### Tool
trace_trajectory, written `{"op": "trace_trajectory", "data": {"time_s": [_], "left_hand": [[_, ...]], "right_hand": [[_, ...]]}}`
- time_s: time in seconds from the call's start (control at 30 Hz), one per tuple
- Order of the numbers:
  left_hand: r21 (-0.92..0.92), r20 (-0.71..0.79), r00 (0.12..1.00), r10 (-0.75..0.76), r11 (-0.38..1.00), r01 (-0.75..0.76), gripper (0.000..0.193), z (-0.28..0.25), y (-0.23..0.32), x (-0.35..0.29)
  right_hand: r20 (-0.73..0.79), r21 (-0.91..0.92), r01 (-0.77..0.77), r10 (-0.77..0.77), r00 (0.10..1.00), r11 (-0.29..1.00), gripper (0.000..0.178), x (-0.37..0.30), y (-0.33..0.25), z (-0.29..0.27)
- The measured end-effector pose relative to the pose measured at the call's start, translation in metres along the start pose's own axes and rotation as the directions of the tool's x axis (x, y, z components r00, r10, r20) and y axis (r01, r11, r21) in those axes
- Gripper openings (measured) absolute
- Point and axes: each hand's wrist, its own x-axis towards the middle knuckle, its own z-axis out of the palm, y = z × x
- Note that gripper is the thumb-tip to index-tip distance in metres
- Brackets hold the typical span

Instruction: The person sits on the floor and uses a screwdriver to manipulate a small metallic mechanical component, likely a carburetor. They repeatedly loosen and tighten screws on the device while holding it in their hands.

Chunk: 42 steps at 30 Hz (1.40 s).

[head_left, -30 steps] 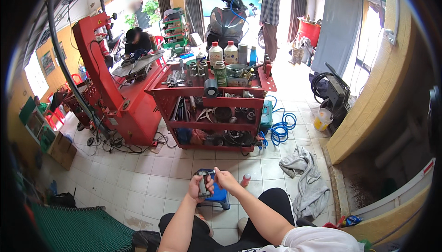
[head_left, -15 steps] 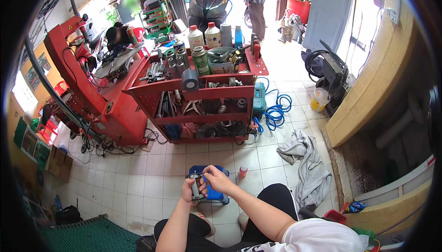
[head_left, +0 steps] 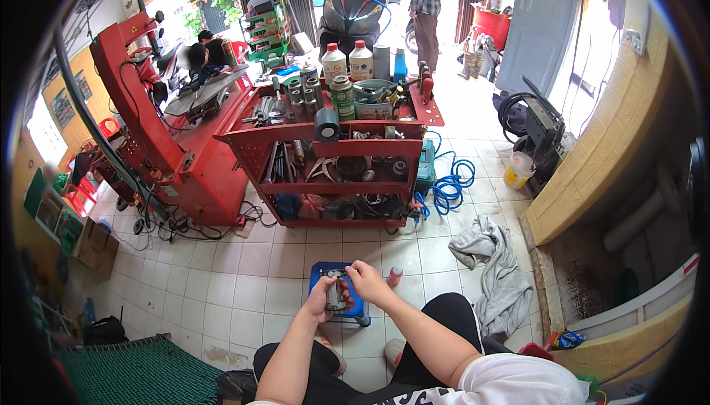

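Observation:
Over a blue plastic stool (head_left: pixel 319 267), my left hand (head_left: pixel 318 300) is wrapped round a small grey metal part (head_left: pixel 335 294) with darker ends. The part stands roughly upright in the grip; its exact kind is too small to tell. My right hand (head_left: pixel 366 281) comes in from the right, its fingers pinched together at the part's upper end. Whatever those fingertips hold is hidden. Close by on the tiles, to the right of the stool, stands a small bottle (head_left: pixel 396 275) with pinkish contents.
Ahead is a red tool cart (head_left: pixel 333 213) loaded with bottles, cans and tools. A red lift (head_left: pixel 200 187) stands left, with cables on the floor. Coiled blue hose (head_left: pixel 451 190) and a grey cloth (head_left: pixel 492 279) lie right. A green woven mat (head_left: pixel 140 372) is at lower left.
The view has shifted slightly, so the surroundings sit further right. My hands remain on the grey metal part, with my right hand still at its upper end.

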Motion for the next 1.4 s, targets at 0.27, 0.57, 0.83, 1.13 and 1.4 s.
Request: {"op": "trace_trajectory", "data": {"time_s": [0.27,0.57,0.83,1.13,1.4], "left_hand": [[0.022,-0.084,0.996,0.012,1.0,-0.011,0.046,0.003,0.004,-0.004],[0.209,-0.175,0.971,0.165,0.97,-0.127,0.05,-0.003,-0.005,0.001],[0.207,-0.158,0.959,0.234,0.958,-0.199,0.048,-0.002,-0.009,0.006],[0.202,-0.185,0.956,0.227,0.961,-0.189,0.048,-0.009,-0.011,0.002],[0.209,-0.171,0.961,0.219,0.961,-0.182,0.048,-0.005,-0.011,0.006]], "right_hand": [[-0.073,-0.191,0.103,-0.119,0.99,0.976,0.02,-0.009,-0.023,-0.001],[0.05,-0.058,-0.218,0.221,0.974,0.974,0.037,-0.008,-0.036,-0.013],[-0.133,-0.131,0.126,-0.143,0.981,0.983,0.039,-0.001,-0.001,0.0],[0.034,0.005,-0.177,0.177,0.984,0.984,0.032,-0.001,-0.018,-0.007],[-0.091,0.067,0.046,-0.04,0.995,0.997,0.031,0.001,0.001,0.001]]}}
